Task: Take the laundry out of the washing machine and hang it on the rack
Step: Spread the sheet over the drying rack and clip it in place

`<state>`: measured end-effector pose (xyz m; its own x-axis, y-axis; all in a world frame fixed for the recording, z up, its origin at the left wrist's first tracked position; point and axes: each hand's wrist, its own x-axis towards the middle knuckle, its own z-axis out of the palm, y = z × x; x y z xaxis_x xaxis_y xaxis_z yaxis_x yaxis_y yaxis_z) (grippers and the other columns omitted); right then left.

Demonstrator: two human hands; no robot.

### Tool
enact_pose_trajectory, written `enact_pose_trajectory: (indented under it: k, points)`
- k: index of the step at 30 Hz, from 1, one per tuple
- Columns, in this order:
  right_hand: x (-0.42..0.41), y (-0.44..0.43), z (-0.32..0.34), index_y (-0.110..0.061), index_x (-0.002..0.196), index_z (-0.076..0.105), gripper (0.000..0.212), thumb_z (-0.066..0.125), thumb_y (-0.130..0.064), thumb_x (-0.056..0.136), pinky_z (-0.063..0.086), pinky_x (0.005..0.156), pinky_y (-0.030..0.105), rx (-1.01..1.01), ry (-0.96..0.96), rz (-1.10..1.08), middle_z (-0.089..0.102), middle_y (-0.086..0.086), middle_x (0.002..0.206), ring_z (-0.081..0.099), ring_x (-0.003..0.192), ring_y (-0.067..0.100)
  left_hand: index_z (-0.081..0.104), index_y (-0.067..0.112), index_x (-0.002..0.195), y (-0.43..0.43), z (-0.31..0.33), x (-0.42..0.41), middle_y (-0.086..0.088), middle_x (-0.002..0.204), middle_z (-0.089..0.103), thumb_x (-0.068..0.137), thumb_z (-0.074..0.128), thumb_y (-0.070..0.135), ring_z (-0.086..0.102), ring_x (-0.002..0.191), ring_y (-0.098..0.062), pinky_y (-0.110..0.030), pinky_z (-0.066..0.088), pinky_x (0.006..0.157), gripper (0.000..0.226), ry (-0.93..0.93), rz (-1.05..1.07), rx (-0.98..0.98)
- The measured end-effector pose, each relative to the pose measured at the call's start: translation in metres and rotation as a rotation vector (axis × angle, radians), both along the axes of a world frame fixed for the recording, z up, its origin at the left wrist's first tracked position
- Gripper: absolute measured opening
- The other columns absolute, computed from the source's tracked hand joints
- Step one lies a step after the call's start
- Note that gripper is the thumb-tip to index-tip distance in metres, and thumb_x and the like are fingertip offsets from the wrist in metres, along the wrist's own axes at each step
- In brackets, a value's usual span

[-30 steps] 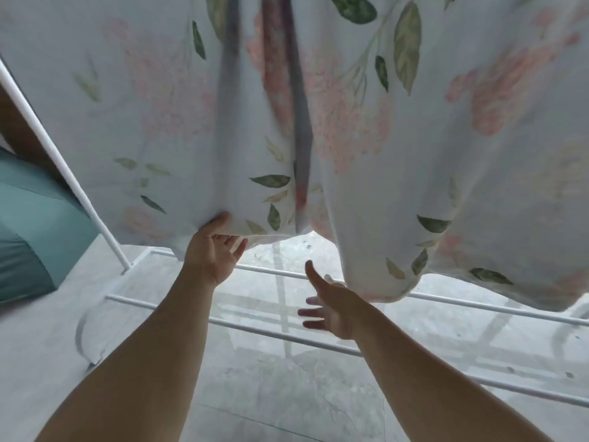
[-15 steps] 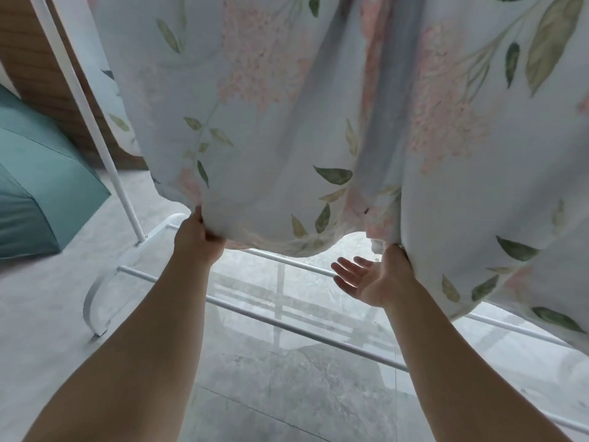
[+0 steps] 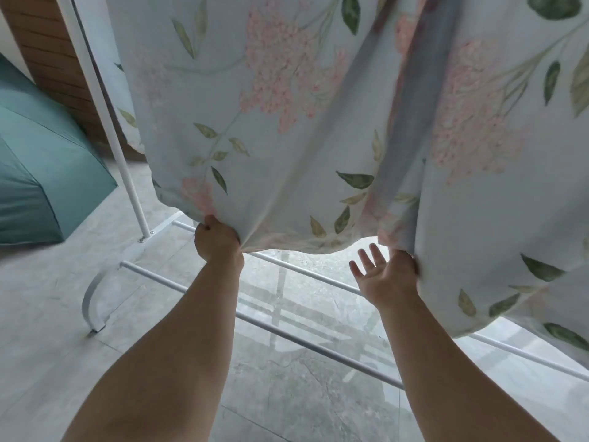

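Now my left hand (image 3: pixel 218 242) is shut tight on the bottom edge of the sheet (image 3: pixel 287 122), just left of the middle of the frame. The sheet is pale blue with pink flowers and green leaves. It hangs down from the top and fills most of the upper frame. My right hand (image 3: pixel 385 275) is to the right of the middle, palm up, with three fingers straight and spread. Its far side touches a fold in the sheet, but the cloth hides my thumb, so I cannot tell if it holds on. The white rack (image 3: pixel 126 173) has a pole at upper left and bars low behind my arms. A teal thing (image 3: pixel 41 173) sits on the grey floor (image 3: pixel 47 314) at the left.
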<state>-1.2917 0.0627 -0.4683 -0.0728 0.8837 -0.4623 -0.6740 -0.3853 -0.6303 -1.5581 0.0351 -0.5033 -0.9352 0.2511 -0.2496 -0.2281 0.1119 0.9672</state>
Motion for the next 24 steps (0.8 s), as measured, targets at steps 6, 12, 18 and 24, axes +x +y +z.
enact_pose_trajectory:
  k: [6, 12, 18, 24]
  points:
    - [-0.003, 0.010, -0.005, -0.021, 0.135, 0.054, 0.036, 0.047, -0.015, 0.100, 0.038, 0.113, 0.047, 0.026, -0.054, -0.019, 0.055, -0.003, 0.140, 0.053, 0.129, 0.022, 0.063, 0.001, 0.099, 0.010, -0.023, 0.013, -0.019, 0.105, 0.065, 0.102, 0.033, 0.032, 0.050, 0.085, -0.031, -0.030, 0.031, 0.072, 0.043, -0.021, -0.024, -0.055]
    - [0.005, 0.012, -0.014, -0.023, 0.137, 0.056, 0.056, 0.047, 0.008, 0.092, 0.047, 0.105, 0.046, 0.008, -0.065, -0.059, 0.065, 0.000, 0.129, 0.060, 0.120, 0.020, 0.064, 0.006, 0.109, 0.016, -0.047, 0.017, -0.018, 0.114, 0.065, 0.103, 0.033, 0.039, 0.054, 0.092, -0.031, -0.036, 0.044, 0.081, 0.046, -0.129, -0.106, -0.063]
    - [0.021, 0.007, -0.028, -0.020, 0.138, 0.059, 0.050, 0.041, -0.002, 0.095, 0.043, 0.107, 0.049, 0.043, 0.055, -0.030, 0.065, 0.001, 0.134, 0.060, 0.123, 0.023, 0.060, 0.018, 0.129, 0.016, -0.028, 0.005, -0.006, 0.138, 0.059, 0.102, 0.041, 0.043, 0.060, 0.120, -0.025, -0.042, 0.048, 0.101, 0.041, -0.600, -0.338, 0.398]
    - [0.029, 0.002, -0.047, -0.022, 0.116, 0.068, 0.030, 0.046, -0.027, 0.096, 0.045, 0.084, 0.038, 0.044, 0.108, -0.039, 0.072, -0.008, 0.115, 0.064, 0.108, 0.019, 0.066, 0.020, 0.115, 0.004, -0.019, -0.002, 0.001, 0.116, 0.071, 0.099, 0.054, 0.025, 0.064, 0.113, -0.019, -0.038, 0.053, 0.091, 0.021, -0.704, -0.430, 0.687]
